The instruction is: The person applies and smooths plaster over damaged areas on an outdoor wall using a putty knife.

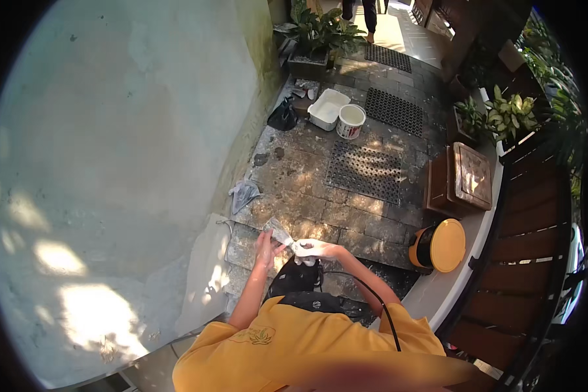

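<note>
A plaster-smeared scraper [278, 231] with a flat blade is held in front of my body. My left hand [265, 249] has its fingers on the blade, gripping it from the left side. My right hand [312, 251], whitened at the fingers, is closed round the handle end. A grey plastic bag [245, 195] lies on the paving beyond my left hand, beside the foot of the pale wall [124, 163]. A black cable runs down past my right forearm.
Ahead stand a white tub [328, 109], a white bucket [351, 121], a black bag [282, 116], planters and rubber mats [362, 171]. At right are a brown box [470, 173], a yellow-lidded bucket [447, 244] and a slatted fence. A person's legs [369, 16] show at the doorway.
</note>
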